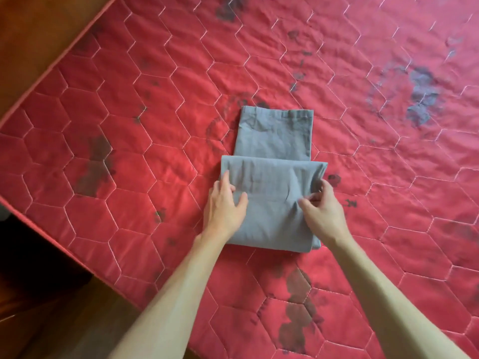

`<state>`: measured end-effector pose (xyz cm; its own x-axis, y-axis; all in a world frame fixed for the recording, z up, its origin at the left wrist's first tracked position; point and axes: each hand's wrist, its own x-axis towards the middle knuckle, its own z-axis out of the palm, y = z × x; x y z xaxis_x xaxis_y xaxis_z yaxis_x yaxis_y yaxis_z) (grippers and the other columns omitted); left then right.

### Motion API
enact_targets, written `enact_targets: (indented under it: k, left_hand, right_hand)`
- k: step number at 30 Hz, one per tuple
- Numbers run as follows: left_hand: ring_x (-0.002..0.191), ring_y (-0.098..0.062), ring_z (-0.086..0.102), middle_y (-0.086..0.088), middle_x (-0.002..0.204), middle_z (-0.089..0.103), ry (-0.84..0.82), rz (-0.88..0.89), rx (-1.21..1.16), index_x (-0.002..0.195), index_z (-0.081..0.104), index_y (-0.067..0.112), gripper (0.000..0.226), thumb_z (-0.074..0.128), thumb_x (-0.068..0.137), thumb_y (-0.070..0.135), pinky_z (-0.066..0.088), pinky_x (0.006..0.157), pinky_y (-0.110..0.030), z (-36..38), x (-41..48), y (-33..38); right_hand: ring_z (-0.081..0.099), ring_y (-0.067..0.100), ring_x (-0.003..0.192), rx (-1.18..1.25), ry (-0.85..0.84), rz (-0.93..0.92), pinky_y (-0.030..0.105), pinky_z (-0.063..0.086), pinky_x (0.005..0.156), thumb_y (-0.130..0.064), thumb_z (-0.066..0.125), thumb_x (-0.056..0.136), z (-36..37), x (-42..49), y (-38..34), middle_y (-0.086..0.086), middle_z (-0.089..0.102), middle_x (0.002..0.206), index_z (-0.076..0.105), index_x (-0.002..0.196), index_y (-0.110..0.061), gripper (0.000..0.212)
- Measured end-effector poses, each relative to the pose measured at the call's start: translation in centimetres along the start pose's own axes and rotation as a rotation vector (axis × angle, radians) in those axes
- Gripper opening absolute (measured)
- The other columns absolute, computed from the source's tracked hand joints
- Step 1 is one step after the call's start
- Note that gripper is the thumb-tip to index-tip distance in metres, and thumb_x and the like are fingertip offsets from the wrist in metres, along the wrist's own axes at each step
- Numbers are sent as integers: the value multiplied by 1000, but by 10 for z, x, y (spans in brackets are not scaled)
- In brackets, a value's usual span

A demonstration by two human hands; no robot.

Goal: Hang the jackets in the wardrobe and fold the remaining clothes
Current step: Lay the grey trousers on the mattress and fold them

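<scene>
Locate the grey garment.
Head view, centre: the grey garment lies part-folded on the red mattress, left hand resting on its left edge, right hand pinching its right.

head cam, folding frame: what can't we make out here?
- Head view: grey folded garment, type unclear; its folds hide the rest.
- Left hand: grip or press unclear, fingers lie at the fabric's edge.
- Right hand: fingertips curled into the cloth, partly hidden.
- Wardrobe, jackets: outside the frame.
- Beside the mattress, lower left: too dark.
</scene>
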<state>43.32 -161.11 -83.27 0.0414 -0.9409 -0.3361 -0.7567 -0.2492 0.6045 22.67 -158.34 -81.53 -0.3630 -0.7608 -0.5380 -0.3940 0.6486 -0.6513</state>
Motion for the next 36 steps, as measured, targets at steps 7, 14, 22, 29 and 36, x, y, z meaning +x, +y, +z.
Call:
enact_targets:
  k: [7, 14, 22, 29, 36]
  left_hand:
    - [131, -39, 44, -22, 144, 41, 208, -49, 137, 147, 41, 10, 82, 73, 83, 48, 39, 108, -48, 30, -11, -17]
    - [120, -31, 54, -11, 130, 56, 103, -235, 71, 139, 44, 18, 80, 73, 77, 60, 44, 95, -41, 5, -19, -26]
    - [97, -36, 63, -2, 86, 69, -81, -347, 96, 107, 61, 26, 33, 54, 93, 55, 41, 74, -38, -21, -16, -35]
    - [116, -28, 62, 0, 105, 75, -268, -486, 39, 133, 60, 30, 49, 58, 91, 57, 45, 94, -40, -65, -43, -35]
    - [105, 2, 64, 13, 106, 74, -249, -296, -320, 120, 68, 36, 25, 50, 101, 35, 50, 96, -29, -118, -43, 17]
  right_hand:
    - [39, 43, 125, -296, 205, 72, 47, 31, 106, -45, 71, 84, 30, -3, 24, 24, 40, 139, 44, 140, -3, 75]
    - [38, 43, 125, -205, 180, 259, 50, 34, 105, -54, 78, 74, 14, -23, 27, 24, 39, 135, 29, 149, -7, 101]
    - [62, 30, 104, -55, -125, 374, 40, 47, 87, -50, 72, 82, -6, -46, 36, 0, 63, 103, 11, 153, -17, 98]
    - [66, 13, 75, -70, -291, 431, 25, 45, 56, -40, 68, 85, -29, -91, 35, -5, 67, 87, 15, 153, -16, 90]
    - [43, 14, 40, 321, -83, 401, 22, 37, 44, -15, 57, 96, -69, -87, 11, -2, 55, 52, 59, 124, -17, 29]
